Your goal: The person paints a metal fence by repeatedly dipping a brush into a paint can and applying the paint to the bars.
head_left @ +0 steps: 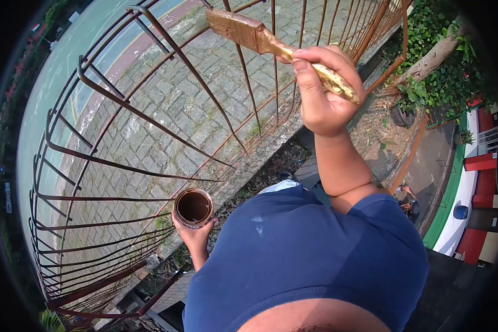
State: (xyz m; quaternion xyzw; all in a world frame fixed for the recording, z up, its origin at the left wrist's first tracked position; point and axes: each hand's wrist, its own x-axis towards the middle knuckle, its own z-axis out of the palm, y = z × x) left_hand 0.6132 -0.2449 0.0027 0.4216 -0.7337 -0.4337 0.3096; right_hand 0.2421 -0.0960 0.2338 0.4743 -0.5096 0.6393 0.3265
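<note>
My right hand [332,88] is closed round the handle of a paintbrush [243,32], raised at the top of the view. The brush is coated in brown paint, and its bristles point left, overlapping the upper bars of a metal fence [193,77] in this view. Lower down, my left hand [195,235] grips a paint can [193,208] from below and the side. Dark brown paint shows inside the can, with smears round its rim. The can is close beside the fence bars.
Beyond the fence lies grassy stone paving [171,122] and a green court [50,127]. A low concrete curb [254,160] runs along the fence foot. At the right are a tree trunk [437,58], leafy bushes [423,27], and another person [409,205] farther off.
</note>
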